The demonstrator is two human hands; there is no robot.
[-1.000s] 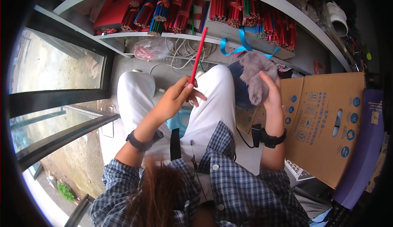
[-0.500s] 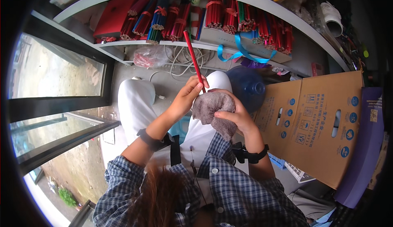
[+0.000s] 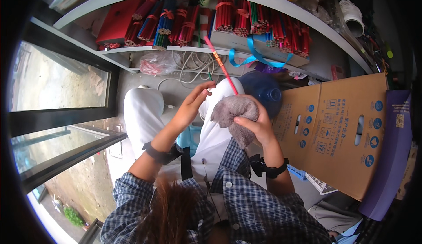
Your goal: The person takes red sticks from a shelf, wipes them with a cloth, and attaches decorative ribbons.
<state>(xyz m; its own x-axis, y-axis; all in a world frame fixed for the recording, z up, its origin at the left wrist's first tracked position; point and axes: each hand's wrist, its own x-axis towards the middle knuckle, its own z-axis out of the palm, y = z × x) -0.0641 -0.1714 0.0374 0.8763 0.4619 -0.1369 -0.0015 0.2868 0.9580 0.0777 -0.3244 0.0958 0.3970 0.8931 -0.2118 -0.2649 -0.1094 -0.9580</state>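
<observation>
While the right hand (image 3: 263,128) clasps a grey cloth (image 3: 237,111), thumb across its front, the red pencil (image 3: 221,65) sticks out of that cloth's top edge, centre of frame

Long axis runs on a slant: free end up and left, toward the shelf (image 3: 193,49) at the upper middle of the frame, other end down and right, going into or behind the cloth. That lower end is hidden, so can't tell how far in it goes or how the fingers back there hold it

Left hand (image 3: 193,102): nothing in it, fingers stretched out, thumb apart from them. It sits left of the shaft, fingertips pointing right toward its lower half, near but with a visible gap. Depth of that gap can't be read from one view

Right hand is the nearer one, at the lower end via the cloth; left is offset to the side. Upper part of the shaft is bare, yellowish marks midway. Both hands are over the white trouser leg (image 3: 206,136), pencil bundles (image 3: 225,15) above on the shelf
</observation>
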